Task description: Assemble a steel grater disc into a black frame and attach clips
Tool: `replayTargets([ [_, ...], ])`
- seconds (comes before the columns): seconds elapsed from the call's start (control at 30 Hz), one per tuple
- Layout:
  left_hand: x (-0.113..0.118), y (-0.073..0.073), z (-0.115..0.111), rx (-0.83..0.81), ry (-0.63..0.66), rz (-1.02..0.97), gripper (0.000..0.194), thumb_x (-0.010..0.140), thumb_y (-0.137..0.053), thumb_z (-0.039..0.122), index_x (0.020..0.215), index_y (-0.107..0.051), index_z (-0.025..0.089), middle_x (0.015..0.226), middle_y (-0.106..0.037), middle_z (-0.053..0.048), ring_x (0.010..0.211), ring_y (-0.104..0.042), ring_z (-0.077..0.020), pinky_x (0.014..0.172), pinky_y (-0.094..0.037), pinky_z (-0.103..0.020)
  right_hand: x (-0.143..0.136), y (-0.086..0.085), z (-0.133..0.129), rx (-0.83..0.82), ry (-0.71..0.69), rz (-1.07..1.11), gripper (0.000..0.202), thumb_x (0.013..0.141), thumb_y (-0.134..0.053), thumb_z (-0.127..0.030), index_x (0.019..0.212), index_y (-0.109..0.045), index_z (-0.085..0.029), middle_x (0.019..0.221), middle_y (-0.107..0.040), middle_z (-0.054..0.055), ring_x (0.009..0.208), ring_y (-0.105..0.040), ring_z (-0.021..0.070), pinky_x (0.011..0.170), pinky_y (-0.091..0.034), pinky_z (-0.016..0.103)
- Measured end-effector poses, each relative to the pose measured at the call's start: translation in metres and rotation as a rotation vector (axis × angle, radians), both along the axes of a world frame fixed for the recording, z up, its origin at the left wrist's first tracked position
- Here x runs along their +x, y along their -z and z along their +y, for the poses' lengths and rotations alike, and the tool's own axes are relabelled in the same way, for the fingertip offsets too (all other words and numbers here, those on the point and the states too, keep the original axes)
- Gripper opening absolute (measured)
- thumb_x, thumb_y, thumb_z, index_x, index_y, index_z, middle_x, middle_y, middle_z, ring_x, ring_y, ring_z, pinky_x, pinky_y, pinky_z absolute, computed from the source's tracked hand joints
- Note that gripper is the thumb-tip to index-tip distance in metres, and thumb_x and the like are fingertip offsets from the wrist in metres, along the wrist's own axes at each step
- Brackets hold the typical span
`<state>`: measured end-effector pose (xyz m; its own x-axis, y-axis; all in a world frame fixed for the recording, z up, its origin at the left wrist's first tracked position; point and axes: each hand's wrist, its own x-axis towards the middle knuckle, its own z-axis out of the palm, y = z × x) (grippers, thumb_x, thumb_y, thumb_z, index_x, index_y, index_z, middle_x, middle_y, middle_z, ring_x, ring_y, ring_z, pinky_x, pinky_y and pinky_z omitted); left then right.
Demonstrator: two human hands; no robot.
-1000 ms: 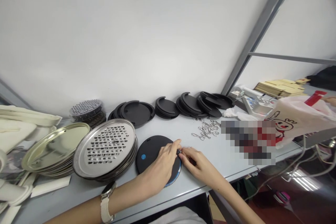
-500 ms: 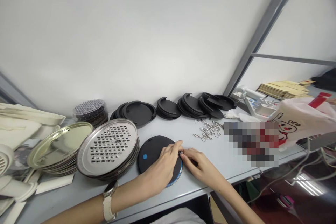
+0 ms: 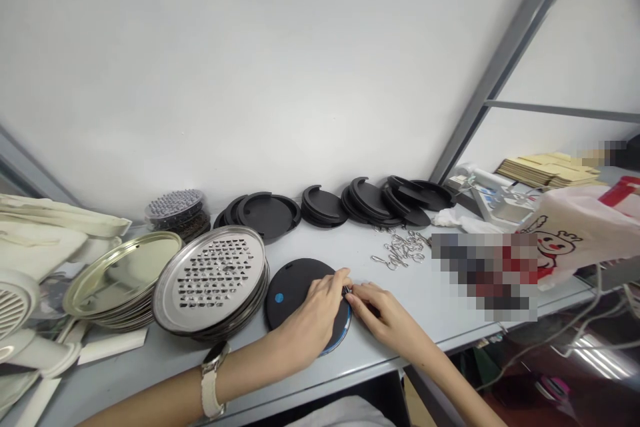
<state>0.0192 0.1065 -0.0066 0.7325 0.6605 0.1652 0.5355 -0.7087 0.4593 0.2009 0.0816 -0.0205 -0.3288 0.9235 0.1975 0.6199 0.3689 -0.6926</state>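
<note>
A black round disc [image 3: 295, 287] with a blue dot and a blue-edged rim lies flat near the table's front edge. My left hand [image 3: 325, 303], with a watch on its wrist, rests over the disc's right part, its fingers pressed together at the rim. My right hand [image 3: 377, 313] meets it there from the right, thumb and forefinger closed on a small dark metallic piece. What my left fingers grip is hidden. Several metal clips [image 3: 403, 248] lie loose on the table behind my right hand.
Stacks of perforated metal discs [image 3: 213, 280] and gold-rimmed lids [image 3: 125, 273] stand left. Black round trays [image 3: 270, 213] line the wall. White plastic parts [image 3: 45, 233] fill the far left; a printed bag [image 3: 575, 233] and a blurred patch are right.
The view has shifted slightly, so everything sits a little further right. Both hands keep nearly the same pose at the disc's rim.
</note>
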Motion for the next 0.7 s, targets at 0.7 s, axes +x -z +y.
replayTargets([
  [0.7,-0.006,0.017,0.003,-0.044,0.033,-0.123,0.066,0.083,-0.032,-0.005,0.141,-0.017,0.024,0.135,-0.044,-0.01,0.125,-0.041,-0.0215,0.101,-0.042,-0.04,0.002,0.002,0.001,0.016,0.014,-0.033,0.032,0.098,-0.038,-0.031,0.07,-0.049,-0.02,0.066,-0.052,-0.001,0.066,-0.049,0.0161,0.066,-0.038,0.027],
])
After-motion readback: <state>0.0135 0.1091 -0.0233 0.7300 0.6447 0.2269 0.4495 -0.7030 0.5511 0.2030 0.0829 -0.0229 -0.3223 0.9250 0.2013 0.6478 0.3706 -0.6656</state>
